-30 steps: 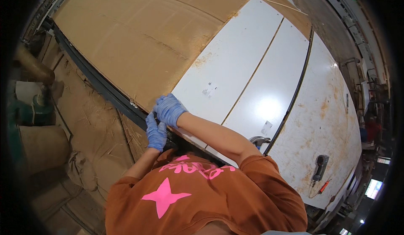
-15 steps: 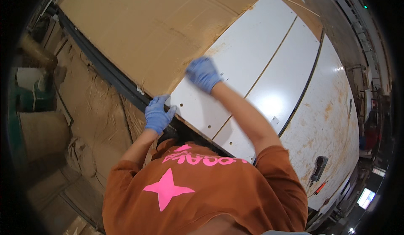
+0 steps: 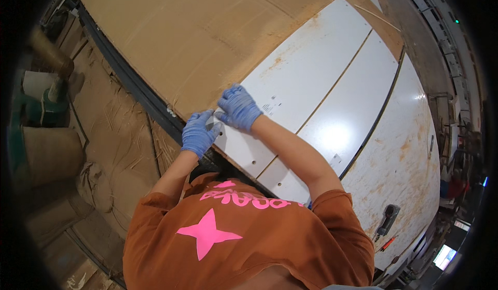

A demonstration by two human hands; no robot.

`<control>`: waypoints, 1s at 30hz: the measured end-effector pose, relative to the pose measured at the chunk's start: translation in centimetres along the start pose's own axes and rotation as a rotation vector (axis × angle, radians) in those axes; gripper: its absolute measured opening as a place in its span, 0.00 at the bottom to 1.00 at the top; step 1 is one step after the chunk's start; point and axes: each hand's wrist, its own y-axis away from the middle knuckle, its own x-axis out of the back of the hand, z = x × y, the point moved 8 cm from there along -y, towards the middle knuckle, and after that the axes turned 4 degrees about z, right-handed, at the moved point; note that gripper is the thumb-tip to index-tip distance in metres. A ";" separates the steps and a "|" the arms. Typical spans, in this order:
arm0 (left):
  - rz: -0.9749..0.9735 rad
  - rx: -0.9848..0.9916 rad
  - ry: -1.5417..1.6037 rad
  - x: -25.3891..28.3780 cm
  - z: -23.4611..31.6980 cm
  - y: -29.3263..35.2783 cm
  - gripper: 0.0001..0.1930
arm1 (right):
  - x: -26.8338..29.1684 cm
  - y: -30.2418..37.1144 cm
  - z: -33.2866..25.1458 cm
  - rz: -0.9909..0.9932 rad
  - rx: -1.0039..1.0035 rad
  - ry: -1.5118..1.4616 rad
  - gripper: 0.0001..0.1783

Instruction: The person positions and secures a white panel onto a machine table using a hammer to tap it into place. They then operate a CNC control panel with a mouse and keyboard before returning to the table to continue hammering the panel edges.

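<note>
Both my hands wear blue knit gloves and are together at the near left corner of a white panel (image 3: 311, 56). My left hand (image 3: 198, 134) curls round that corner, its thumb towards the panel face. Right beside it, my right hand (image 3: 240, 108) has its fingers bent over the panel's left edge. A small greyish patch shows between the two hands; I cannot make out what it is. Small round holes run along the panel's near edge, and a printed label (image 3: 271, 106) lies by my right wrist.
Dusty brown board (image 3: 171, 46) spreads to the left of the panel. On the right lie a second white panel (image 3: 337, 129) and a scuffed white surface (image 3: 410, 150) bearing a dark handheld tool (image 3: 387, 219) and a red pen-like item (image 3: 388, 243). A black rail (image 3: 122, 74) borders the left side.
My right hand has come nearer and to the left, down to the corner beside my left hand, uncovering the printed label. My left hand has shifted slightly right.
</note>
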 end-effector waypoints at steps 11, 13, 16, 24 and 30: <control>0.092 0.046 0.004 0.0 0.1 -0.1 0.22 | 0.0 -1.8 0.0 -0.134 -0.171 0.023 0.14; 0.040 0.033 0.049 -0.2 -0.6 0.0 0.24 | -0.5 -1.8 0.1 -0.119 -0.164 0.043 0.14; -0.103 -0.001 0.030 -3.3 2.5 3.9 0.24 | -1.1 -1.9 0.1 -0.185 -0.176 -0.002 0.13; 0.085 -0.316 -0.188 0.4 1.0 1.1 0.30 | 0.4 0.1 0.4 -0.121 -0.055 0.005 0.13; -0.025 0.053 -0.047 -0.5 0.9 0.3 0.31 | -0.9 0.4 -0.2 -0.031 -0.054 0.022 0.12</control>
